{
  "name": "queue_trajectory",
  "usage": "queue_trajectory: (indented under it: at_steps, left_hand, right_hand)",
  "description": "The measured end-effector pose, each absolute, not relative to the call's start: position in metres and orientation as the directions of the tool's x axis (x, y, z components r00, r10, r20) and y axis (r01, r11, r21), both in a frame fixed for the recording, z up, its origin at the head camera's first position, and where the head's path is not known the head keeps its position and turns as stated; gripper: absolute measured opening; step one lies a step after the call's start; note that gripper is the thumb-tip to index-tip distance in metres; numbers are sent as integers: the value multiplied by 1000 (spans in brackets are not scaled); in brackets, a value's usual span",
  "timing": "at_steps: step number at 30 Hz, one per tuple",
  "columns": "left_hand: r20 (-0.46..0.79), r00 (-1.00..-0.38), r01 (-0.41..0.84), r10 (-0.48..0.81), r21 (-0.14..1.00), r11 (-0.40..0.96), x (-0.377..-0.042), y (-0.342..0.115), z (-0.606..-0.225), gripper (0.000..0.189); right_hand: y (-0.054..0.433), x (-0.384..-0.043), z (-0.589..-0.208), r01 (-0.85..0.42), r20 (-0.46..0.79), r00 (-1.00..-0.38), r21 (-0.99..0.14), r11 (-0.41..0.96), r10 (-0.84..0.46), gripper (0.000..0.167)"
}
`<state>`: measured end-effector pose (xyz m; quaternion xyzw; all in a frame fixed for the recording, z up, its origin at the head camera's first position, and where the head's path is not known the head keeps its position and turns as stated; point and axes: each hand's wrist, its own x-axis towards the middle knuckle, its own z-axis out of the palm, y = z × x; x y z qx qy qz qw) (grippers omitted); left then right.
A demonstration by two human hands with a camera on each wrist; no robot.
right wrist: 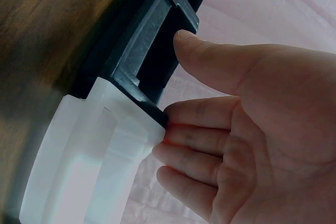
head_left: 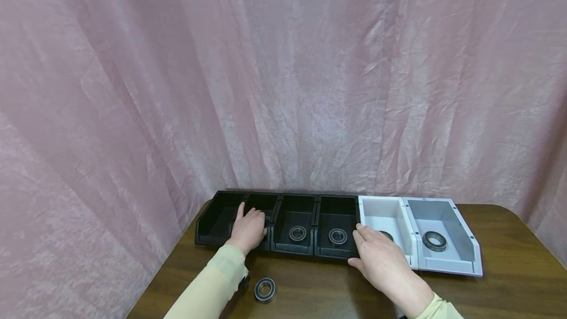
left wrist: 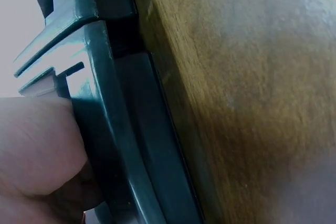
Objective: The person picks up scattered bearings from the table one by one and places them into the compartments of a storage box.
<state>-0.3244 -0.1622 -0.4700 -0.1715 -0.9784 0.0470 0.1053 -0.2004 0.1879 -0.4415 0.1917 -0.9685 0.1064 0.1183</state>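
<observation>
My left hand point(head_left: 249, 229) reaches down into the second black bin point(head_left: 261, 199) from the left, one finger lying along the divider. A ring-shaped bearing point(head_left: 267, 219) shows partly beside its fingers; I cannot tell whether they grip it. In the left wrist view the hand point(left wrist: 39, 145) lies against the bin's front lip, most fingers hidden. My right hand point(head_left: 382, 258) has straight fingers, their tips at the seam between the last black bin point(head_left: 338, 210) and the white bin point(head_left: 384, 206). The right wrist view shows its palm bare.
Bearings lie in the third black bin point(head_left: 298, 233), the fourth point(head_left: 338, 236), the white bin point(head_left: 386, 235) and the grey bin point(head_left: 434, 241). Another bearing point(head_left: 265, 290) rests on the wooden table point(head_left: 319, 289); a dark thing point(head_left: 244, 282) peeks past the left sleeve. Behind hangs a pink curtain point(head_left: 283, 87).
</observation>
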Motion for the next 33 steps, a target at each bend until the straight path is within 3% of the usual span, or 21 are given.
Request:
queue_trajectory:
  at_steps: [11,24,33]
  left_hand:
    - [155,-922,328,355,-176,928,-339,-165,-482,28]
    - [132,-930,322,342,-152,934,-344,-169,-493,21]
    - [97,-943,304,319,-145,942,-337,-162,-479,20]
  right_hand:
    - [189,-200,-443,-401,286,-893,-156,903,-347,64]
    - [188,-199,-445,-412,320,-879,-134,901,-355,63]
    - [188,-200,-444,-403,302,-887,-137,905,-349,63]
